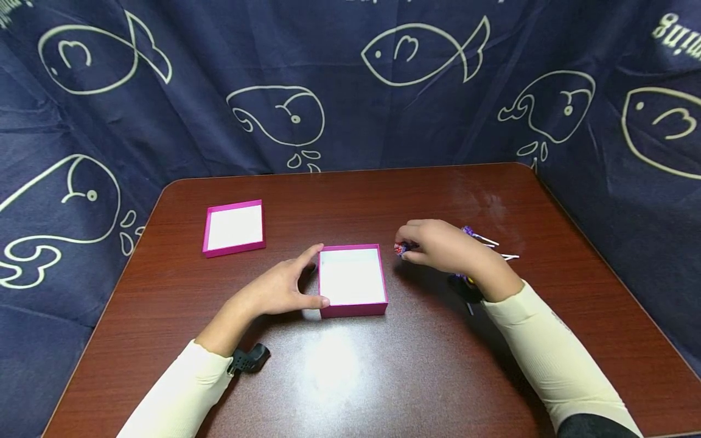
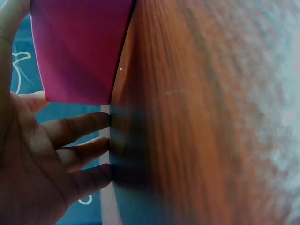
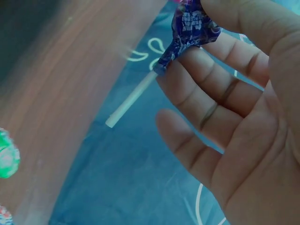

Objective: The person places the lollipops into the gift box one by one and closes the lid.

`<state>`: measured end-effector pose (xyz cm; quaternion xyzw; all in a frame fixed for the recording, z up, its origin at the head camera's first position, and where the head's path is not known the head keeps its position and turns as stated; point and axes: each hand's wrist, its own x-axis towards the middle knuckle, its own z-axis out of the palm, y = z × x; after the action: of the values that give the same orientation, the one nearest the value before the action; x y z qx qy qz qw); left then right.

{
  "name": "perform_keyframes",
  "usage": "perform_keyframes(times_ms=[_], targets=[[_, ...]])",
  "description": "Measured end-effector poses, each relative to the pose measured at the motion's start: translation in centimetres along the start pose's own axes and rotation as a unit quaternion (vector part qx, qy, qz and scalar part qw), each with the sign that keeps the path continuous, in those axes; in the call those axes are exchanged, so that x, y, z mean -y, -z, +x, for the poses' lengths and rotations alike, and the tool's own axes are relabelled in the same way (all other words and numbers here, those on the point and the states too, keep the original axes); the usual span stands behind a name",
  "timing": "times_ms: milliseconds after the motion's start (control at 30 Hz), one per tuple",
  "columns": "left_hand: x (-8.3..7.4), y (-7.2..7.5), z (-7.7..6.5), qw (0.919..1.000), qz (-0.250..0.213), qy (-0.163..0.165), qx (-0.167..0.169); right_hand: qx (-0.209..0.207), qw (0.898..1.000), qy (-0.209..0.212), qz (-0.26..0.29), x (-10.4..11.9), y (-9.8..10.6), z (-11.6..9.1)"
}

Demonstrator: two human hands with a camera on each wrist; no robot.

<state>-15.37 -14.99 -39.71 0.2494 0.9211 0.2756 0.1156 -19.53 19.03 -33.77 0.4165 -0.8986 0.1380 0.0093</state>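
Note:
An open square pink box (image 1: 353, 310) with a white inside lies in the middle of the table. My left hand (image 1: 278, 287) spans its left side, thumb at the front corner and index finger at the back corner. In the left wrist view the other fingers (image 2: 86, 152) reach down beside the pink box wall (image 2: 82, 51). To the right of the box, my right hand (image 1: 440, 243) pinches a lollipop (image 3: 193, 23) by its purple-blue wrapped head. The white stick (image 3: 131, 99) points away from the palm in the right wrist view.
A shallow pink lid (image 1: 235, 249) with a white inside lies at the left back. Several more wrapped lollipops (image 1: 467, 230) lie behind and under my right forearm, partly hidden. A green-wrapped one (image 3: 7, 154) shows at the right wrist view's edge. A dark curtain (image 1: 339, 121) hangs behind the table.

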Motion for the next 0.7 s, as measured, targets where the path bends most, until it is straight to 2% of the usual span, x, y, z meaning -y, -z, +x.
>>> perform_keyframes(times_ms=[367, 567, 700], targets=[[0.0, 0.1, 0.0, 1.0000, 0.002, -0.004, 0.002, 0.019, 0.999, 0.033, 0.009, 1.8, 1.0, 1.8], [0.0, 0.2, 0.1, 0.9999, 0.001, -0.012, 0.000, 0.041, 0.998, 0.041, 0.024, 2.7, 1.7, 3.5], [0.1, 0.1, 0.1, 0.9999, 0.002, -0.016, -0.002, 0.058, 0.996, 0.061, 0.015, 3.2, 2.1, 5.0]])
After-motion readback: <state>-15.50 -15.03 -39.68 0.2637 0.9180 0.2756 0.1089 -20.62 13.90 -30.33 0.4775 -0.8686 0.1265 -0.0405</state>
